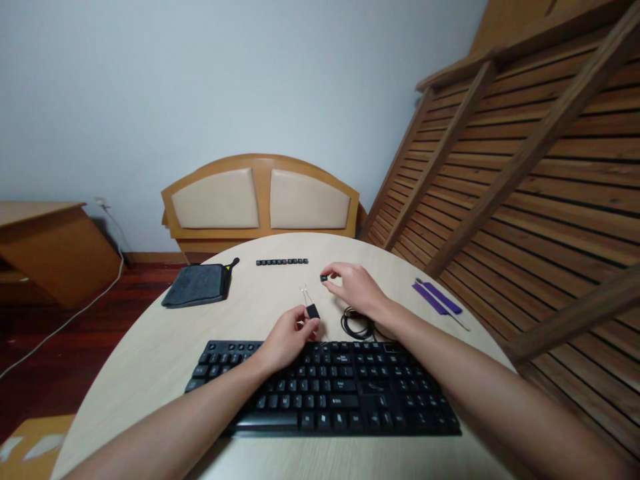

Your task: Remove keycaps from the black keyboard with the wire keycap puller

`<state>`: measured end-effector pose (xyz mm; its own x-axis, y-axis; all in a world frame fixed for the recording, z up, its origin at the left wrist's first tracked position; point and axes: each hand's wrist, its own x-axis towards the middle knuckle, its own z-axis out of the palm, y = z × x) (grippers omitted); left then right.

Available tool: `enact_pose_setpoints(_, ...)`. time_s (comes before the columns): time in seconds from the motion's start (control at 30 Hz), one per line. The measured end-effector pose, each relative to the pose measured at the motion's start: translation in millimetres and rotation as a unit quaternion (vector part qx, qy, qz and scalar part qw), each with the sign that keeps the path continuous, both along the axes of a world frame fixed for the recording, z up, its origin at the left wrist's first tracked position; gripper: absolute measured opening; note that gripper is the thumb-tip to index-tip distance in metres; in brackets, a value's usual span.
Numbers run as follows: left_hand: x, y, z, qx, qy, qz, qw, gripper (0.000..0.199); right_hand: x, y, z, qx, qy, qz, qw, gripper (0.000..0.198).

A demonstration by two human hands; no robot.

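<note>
My left hand is closed on a keycap puller, whose black handle shows at my fingertips and whose two wire prongs point away from me. It hovers over the back edge of a black keyboard. Between thumb and forefinger my right hand pinches a small black keycap. To the left of that, a row of several black keycaps lies on the table. Some keys in the keyboard's upper rows are hidden under my left hand and both forearms.
A coiled black cable lies behind the keyboard, under my right wrist. A folded dark cloth is at the left of the round table. Purple strips and a thin metal tool lie at the right edge.
</note>
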<state>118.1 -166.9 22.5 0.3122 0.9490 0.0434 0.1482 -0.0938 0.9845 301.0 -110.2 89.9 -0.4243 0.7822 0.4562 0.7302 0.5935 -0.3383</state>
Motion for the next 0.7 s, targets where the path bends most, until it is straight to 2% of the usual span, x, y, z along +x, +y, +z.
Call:
enact_pose_setpoints(0.1,0,-1,1.6,0.008,0.033,-0.006,0.999,0.021,-6,40,7,-0.013,-0.096,-0.074,0.993,0.020)
enact_pose_setpoints(0.3,-2,-1,-2.1,0.011,0.040,-0.017,0.999,0.020,-26,98,1,-0.046,-0.134,-0.141,0.980,0.022)
enact_pose_setpoints(0.47,-2,-2,-2.4,0.019,0.036,-0.023,0.999,0.021,-38,121,-19,-0.079,-0.146,-0.179,0.970,0.023)
enact_pose_setpoints(0.7,-2,-1,-3.0,0.020,0.046,-0.017,0.999,0.021,-35,134,-51,-0.099,-0.131,-0.198,0.966,0.024)
